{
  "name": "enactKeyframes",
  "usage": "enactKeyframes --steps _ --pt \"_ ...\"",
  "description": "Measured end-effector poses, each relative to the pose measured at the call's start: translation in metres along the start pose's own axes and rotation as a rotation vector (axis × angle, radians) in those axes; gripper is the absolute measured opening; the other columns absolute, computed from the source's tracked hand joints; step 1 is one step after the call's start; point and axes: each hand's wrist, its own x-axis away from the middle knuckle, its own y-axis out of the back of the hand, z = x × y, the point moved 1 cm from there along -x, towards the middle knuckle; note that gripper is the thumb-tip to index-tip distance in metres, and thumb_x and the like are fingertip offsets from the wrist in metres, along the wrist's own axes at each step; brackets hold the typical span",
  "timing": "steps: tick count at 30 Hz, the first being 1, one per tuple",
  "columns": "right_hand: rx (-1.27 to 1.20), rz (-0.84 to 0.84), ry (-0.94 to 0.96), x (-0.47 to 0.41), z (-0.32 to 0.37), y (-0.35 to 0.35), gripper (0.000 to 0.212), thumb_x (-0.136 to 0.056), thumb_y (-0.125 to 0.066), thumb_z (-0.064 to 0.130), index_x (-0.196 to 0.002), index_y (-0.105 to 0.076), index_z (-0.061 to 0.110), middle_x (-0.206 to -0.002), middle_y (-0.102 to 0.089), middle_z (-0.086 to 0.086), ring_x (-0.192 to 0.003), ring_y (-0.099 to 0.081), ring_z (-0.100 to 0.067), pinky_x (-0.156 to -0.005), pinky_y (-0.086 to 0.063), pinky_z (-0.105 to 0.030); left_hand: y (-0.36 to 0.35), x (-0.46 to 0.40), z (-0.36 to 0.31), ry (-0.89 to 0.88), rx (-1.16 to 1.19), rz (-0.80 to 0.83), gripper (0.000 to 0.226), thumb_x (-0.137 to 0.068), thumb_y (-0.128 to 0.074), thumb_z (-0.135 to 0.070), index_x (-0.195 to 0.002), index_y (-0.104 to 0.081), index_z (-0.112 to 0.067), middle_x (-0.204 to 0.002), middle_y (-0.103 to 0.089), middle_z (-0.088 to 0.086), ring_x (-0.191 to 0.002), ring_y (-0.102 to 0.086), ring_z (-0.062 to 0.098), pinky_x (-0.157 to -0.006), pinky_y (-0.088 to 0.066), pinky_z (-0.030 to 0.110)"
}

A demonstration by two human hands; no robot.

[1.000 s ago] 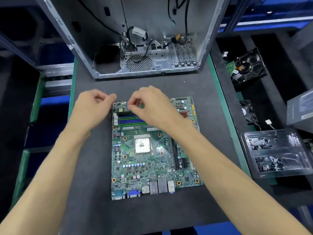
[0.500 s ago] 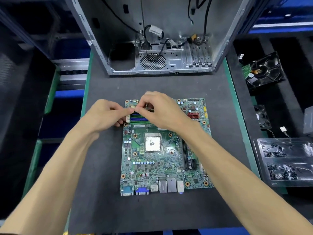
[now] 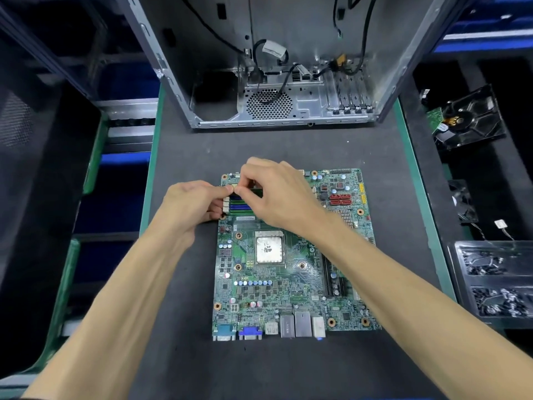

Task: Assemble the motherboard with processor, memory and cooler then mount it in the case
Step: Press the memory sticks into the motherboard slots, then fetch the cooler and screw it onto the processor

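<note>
Motherboard (image 3: 277, 287): green, copper-ringed mounting holes. Processor (image 3: 268, 249): silver with a dark smudge. Memory slots (image 3: 240, 204): alternating green and blue. Red connectors (image 3: 340, 199) near the board's far right corner. Near-edge ports: teal (image 3: 224, 332), blue (image 3: 249, 332). Mat (image 3: 184, 284): dark grey, green-bordered. Case (image 3: 288, 108): grey metal, perforated round grille.

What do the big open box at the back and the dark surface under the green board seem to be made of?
The case looks like bare sheet metal: dull grey, with punched vent holes and folded edges. The mat seems to be a matte dark-grey rubber or foam sheet with a green border; which one is unclear.
</note>
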Motion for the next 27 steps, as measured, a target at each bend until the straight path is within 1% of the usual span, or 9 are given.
enactKeyframes --steps 3,7,10,16,18,20,22,25,27 --pt "0.011 0.002 0.011 0.0 0.0 -0.001 0.016 -0.097 -0.061 0.03 -0.084 -0.061 0.02 -0.083 -0.055 0.01 -0.073 -0.043 -0.009 -0.078 -0.04 -0.037 0.0 -0.002 0.003 -0.018 0.006 -0.016 0.019 -0.083 -0.079 -0.014 -0.073 -0.064 -0.006 -0.071 -0.057 0.011 -0.058 -0.052 0.015 -0.056 -0.049 0.022" --pt "0.012 -0.002 0.013 0.0 -0.002 -0.001 0.016 -0.097 -0.061 0.031 -0.085 -0.062 0.021 -0.084 -0.056 0.012 -0.078 -0.047 -0.01 -0.08 -0.041 -0.038 0.002 -0.003 0.003 -0.043 -0.027 -0.001 0.02 -0.082 -0.08 -0.019 -0.079 -0.068 -0.003 -0.063 -0.059 0.006 -0.054 -0.054 0.013 -0.049 -0.05 0.019" --pt "0.001 0.001 0.005 0.001 -0.002 0.0 0.017 -0.097 -0.062 0.034 -0.085 -0.064 0.022 -0.084 -0.057 0.013 -0.082 -0.047 -0.011 -0.083 -0.041 -0.038 0.004 -0.005 0.005 -0.05 -0.061 0.002 0.025 -0.08 -0.081 -0.025 -0.077 -0.07 -0.003 -0.061 -0.063 0.005 -0.054 -0.058 0.013 -0.049 -0.051 0.021" --pt "0.013 -0.008 -0.025 0.003 0.0 0.004 0.018 -0.096 -0.064 0.039 -0.088 -0.07 0.024 -0.084 -0.059 0.015 -0.087 -0.046 -0.013 -0.089 -0.041 -0.04 0.003 -0.003 0.007 -0.112 -0.224 -0.056 0.031 -0.082 -0.076 -0.039 -0.073 -0.072 -0.011 -0.064 -0.069 0.004 -0.055 -0.064 0.011 -0.049 -0.054 0.024" --pt "0.047 -0.004 -0.04 0.005 0.003 0.006 0.018 -0.097 -0.063 0.042 -0.093 -0.072 0.026 -0.089 -0.062 0.012 -0.093 -0.048 -0.015 -0.091 -0.039 -0.041 0.005 0.0 0.006 -0.115 -0.232 -0.044 0.03 -0.084 -0.075 -0.04 -0.074 -0.073 -0.012 -0.067 -0.07 0.003 -0.056 -0.065 0.01 -0.047 -0.053 0.023" --pt "0.093 -0.001 -0.047 0.011 0.006 0.008 0.021 -0.098 -0.059 0.045 -0.105 -0.073 0.031 -0.102 -0.063 0.009 -0.104 -0.048 -0.016 -0.095 -0.036 -0.04 0.006 0.005 0.005 -0.104 -0.218 -0.011 0.03 -0.087 -0.072 -0.042 -0.079 -0.074 -0.013 -0.067 -0.071 -0.001 -0.056 -0.065 0.008 -0.047 -0.052 0.023" --pt "0.057 -0.041 -0.069 0.022 0.007 0.012 0.027 -0.1 -0.055 0.046 -0.119 -0.069 0.032 -0.115 -0.061 0.008 -0.114 -0.046 -0.015 -0.098 -0.033 -0.039 0.009 0.011 0.007 -0.098 -0.212 0.015 0.03 -0.09 -0.069 -0.041 -0.085 -0.073 -0.012 -0.072 -0.072 0.0 -0.057 -0.064 0.009 -0.048 -0.054 0.023" --pt "-0.046 -0.184 -0.162 0.046 0.002 0.031 0.03 -0.101 -0.053 0.04 -0.127 -0.064 0.031 -0.12 -0.058 0.01 -0.12 -0.043 -0.012 -0.105 -0.034 -0.038 0.016 0.019 0.013 -0.127 -0.245 0.0 0.027 -0.091 -0.068 -0.04 -0.097 -0.069 -0.013 -0.087 -0.069 0.004 -0.068 -0.063 0.013 -0.052 -0.054 0.025" --pt "-0.04 -0.233 -0.284 0.065 -0.01 0.047 0.03 -0.101 -0.053 0.038 -0.129 -0.062 0.029 -0.119 -0.056 0.008 -0.12 -0.047 -0.015 -0.106 -0.037 -0.039 0.022 0.025 0.018 -0.124 -0.29 -0.022 0.031 -0.089 -0.07 -0.04 -0.105 -0.065 -0.014 -0.095 -0.067 0.005 -0.079 -0.065 0.019 -0.061 -0.056 0.032"
